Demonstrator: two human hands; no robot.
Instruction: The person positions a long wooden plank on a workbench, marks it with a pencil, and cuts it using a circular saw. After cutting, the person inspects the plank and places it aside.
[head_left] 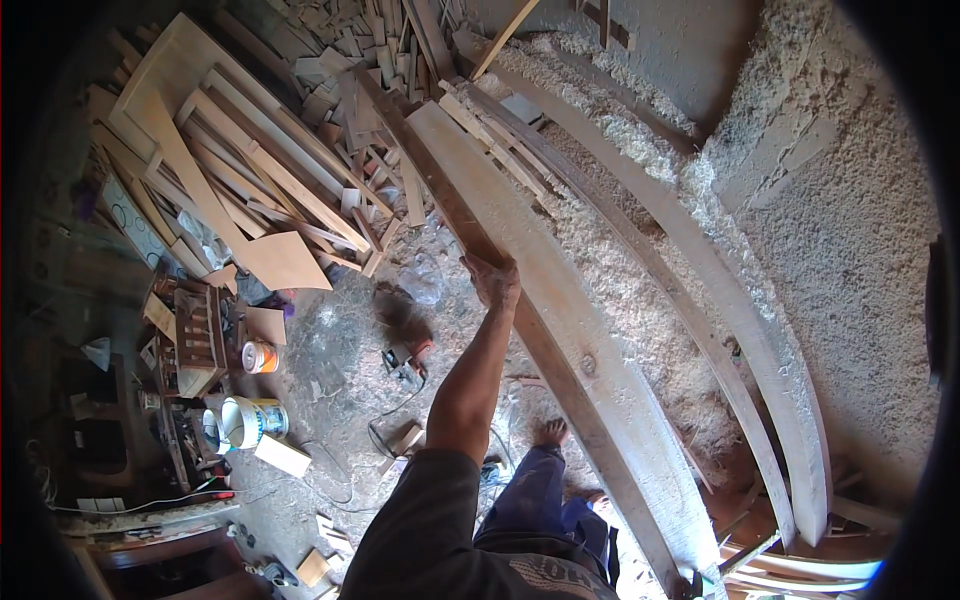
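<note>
My left hand (493,280) grips the left edge of a long pale wooden board (585,360), which runs diagonally from the upper middle to the bottom edge. Its narrow side is darker and the wide face has a knot. My fingers are closed on that edge. My right hand is not in view; a small dark shape at the board's bottom end is too unclear to make out. Two more long boards (760,370) lie to the right over wood shavings. A red and grey power tool (405,365) with a cord is on the floor left of my forearm.
Stacked planks and offcuts (230,170) fill the upper left. White buckets (250,425), a small orange-labelled tub (258,356) and a slatted wooden piece (195,335) stand at left. Heaped shavings (830,240) cover the right. My bare foot (550,432) is on the debris-strewn floor.
</note>
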